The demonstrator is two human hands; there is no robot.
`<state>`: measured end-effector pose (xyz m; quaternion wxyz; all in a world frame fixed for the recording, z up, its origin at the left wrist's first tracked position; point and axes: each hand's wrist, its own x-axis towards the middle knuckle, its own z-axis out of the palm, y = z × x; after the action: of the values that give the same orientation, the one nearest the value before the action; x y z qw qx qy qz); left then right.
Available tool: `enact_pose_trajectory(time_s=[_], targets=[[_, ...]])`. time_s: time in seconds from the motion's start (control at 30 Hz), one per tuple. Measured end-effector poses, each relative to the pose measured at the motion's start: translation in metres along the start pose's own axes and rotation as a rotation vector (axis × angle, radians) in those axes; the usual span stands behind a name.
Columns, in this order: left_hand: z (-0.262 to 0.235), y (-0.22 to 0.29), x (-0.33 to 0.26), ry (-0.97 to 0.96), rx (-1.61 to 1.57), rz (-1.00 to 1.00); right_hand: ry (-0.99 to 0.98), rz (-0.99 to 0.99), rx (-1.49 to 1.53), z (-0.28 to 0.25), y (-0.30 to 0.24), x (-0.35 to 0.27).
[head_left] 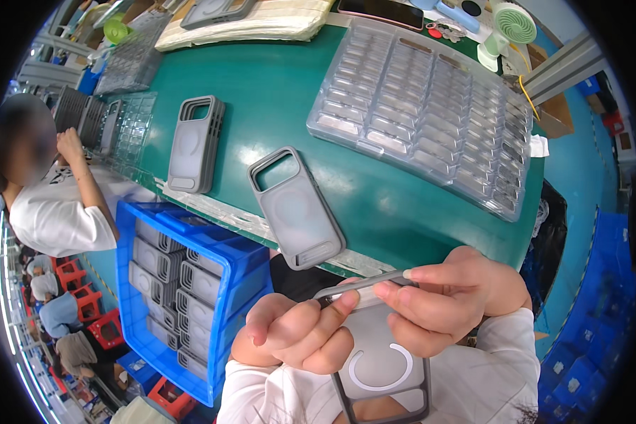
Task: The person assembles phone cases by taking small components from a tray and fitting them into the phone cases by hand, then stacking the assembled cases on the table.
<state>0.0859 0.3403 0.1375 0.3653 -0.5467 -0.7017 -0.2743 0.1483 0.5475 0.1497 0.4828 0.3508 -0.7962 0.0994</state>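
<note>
Both my hands are in front of my body, pinching a thin grey phone case (369, 281) that I see nearly edge-on. My left hand (300, 336) has its left end between thumb and fingers. My right hand (442, 297) grips the right end the same way. Below them, a grey phone case with a pale ring (380, 346) lies at my lap, partly covered by my left hand. A loose grey case (297, 208) lies tilted on the green table (261, 120), close to its near edge. Farther left is a small stack of grey cases (194, 145).
A clear plastic tray with many compartments (420, 106) covers the right of the table. A blue crate (244, 275) of grey cases stands at left. Beyond it sits a co-worker in a white shirt (63, 212). A green fan (512, 28) stands at the back right.
</note>
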Motion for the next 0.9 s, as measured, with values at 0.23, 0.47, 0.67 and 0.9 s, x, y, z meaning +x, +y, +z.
enact_pose_trajectory(time_s=[0.23,0.47,0.67,0.9], targets=[[0.007,-0.001,-0.005,0.115,-0.067,0.012,0.029,-0.013,0.012,0.002,0.000,-0.001],[0.015,-0.001,-0.001,0.292,-0.013,0.012,0.061,-0.002,0.001,0.005,-0.002,-0.001],[0.010,-0.001,0.002,0.249,0.067,-0.001,-0.022,0.059,0.049,-0.003,-0.005,0.001],[-0.006,-0.005,0.002,-0.056,-0.065,0.014,0.070,-0.005,0.028,0.007,0.000,0.002]])
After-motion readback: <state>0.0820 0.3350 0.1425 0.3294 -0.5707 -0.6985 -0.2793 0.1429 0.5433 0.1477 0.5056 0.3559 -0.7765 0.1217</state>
